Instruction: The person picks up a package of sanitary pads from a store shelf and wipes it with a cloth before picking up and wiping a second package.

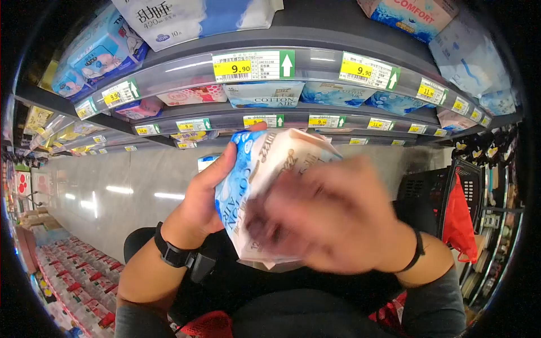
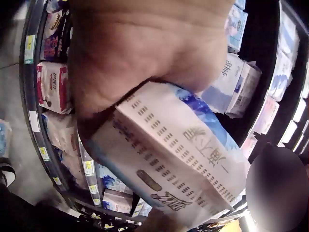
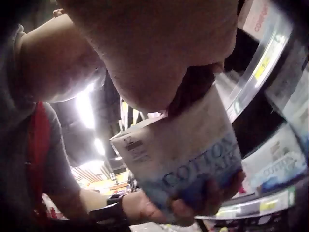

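Note:
A soft white and blue pack of sanitary pads (image 1: pixel 239 186), printed COTTON AIR, is held tilted before my chest. My left hand (image 1: pixel 205 191) grips it by its left side, the thumb along its upper left edge. In the right wrist view, the left fingers (image 3: pixel 210 195) wrap the pack's blue lower part. My right hand (image 1: pixel 332 217), blurred, lies across the front of the pack and covers much of its print. Its fingers are in shadow at the pack's upper side in the right wrist view, so I cannot tell how far they curl.
Shelves with yellow price tags (image 1: pixel 239 69) stand ahead, holding similar COTTON AIR packs (image 1: pixel 265 94) and a large white and blue pack (image 1: pixel 197 19). A black basket (image 1: pixel 465 191) with a red cloth-like piece (image 1: pixel 459 222) is at the right. Rows of red and white packs (image 1: pixel 79 281) fill the lower left.

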`<act>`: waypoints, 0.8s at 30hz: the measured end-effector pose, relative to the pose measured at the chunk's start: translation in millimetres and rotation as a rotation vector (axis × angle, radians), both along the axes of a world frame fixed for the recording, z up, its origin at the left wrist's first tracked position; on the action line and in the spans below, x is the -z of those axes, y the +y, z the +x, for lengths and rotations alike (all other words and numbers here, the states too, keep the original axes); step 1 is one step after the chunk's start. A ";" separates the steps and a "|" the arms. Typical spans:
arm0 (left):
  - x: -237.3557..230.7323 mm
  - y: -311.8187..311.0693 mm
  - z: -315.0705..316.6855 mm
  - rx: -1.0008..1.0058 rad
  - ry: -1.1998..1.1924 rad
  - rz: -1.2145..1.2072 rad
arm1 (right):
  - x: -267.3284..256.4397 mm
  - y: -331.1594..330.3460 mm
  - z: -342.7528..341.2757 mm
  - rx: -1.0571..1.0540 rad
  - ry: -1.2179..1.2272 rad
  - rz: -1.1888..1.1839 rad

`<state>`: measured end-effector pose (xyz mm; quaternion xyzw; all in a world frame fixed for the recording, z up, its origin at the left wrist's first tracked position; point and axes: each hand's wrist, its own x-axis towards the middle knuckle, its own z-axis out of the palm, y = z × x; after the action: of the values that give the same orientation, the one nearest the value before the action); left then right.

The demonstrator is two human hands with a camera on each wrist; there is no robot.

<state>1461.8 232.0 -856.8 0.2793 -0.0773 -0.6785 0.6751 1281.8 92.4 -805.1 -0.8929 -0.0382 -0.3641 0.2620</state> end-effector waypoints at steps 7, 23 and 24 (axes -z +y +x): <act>3.5 2.9 4.8 0.035 -0.015 0.034 | -14.4 -14.2 -7.8 -0.010 0.121 -0.093; 4.0 1.1 7.6 -0.010 0.079 0.092 | 0.8 20.8 -6.7 -0.138 -0.015 0.008; 3.6 1.0 7.6 -0.008 0.091 0.097 | 0.9 20.9 -6.5 -0.136 -0.020 0.015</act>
<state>1469.4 233.0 -860.4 0.2809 -0.0125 -0.6908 0.6661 1275.2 113.3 -806.0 -0.8826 -0.0989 -0.3547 0.2923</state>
